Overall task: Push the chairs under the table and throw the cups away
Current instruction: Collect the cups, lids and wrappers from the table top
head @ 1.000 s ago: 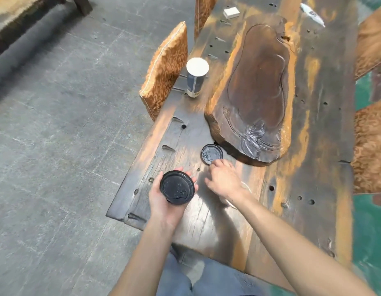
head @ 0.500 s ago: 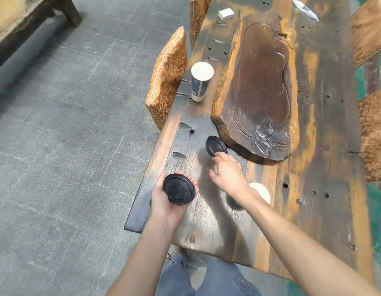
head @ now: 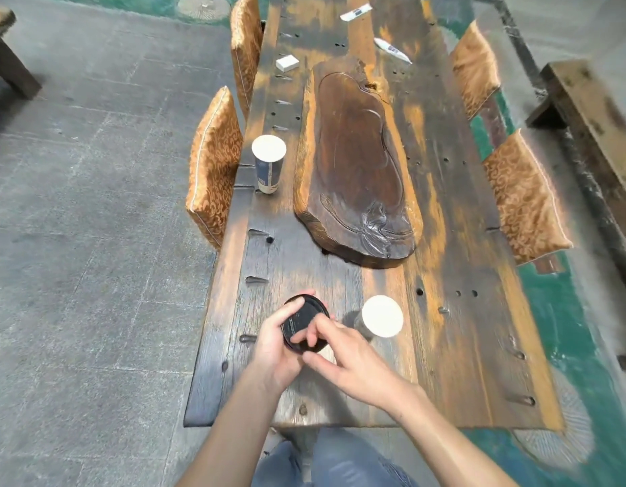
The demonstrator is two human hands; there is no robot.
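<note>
The lidded cup (head: 302, 321) is hanging just above the near end of the surface (head: 462, 346), between both hands. The left hand (head: 274, 351) is gripping it from the side, its fingers (head: 294, 306) curling over the far rim of the black lid. The right hand (head: 355, 362) is pinching the lid, with fingers (head: 315, 332) lying across its top and the thumb at the near edge. Whether it is pressing the lid down or stacking something on it cannot be told. Just to the right an open cup (head: 382, 316) is standing upright. A far cup (head: 268, 159) is standing near the left edge, beside a chair (head: 213, 163) and the carved slab (head: 357, 163). The four cushioned chair backs are already sitting close against the surface, so the step in hand looks like gathering the cups. Next, the right hand probably needs to let go of the lid and take the open cup. The far cup calls for a reach forward before anything goes to a bin, which is not in view.
</note>
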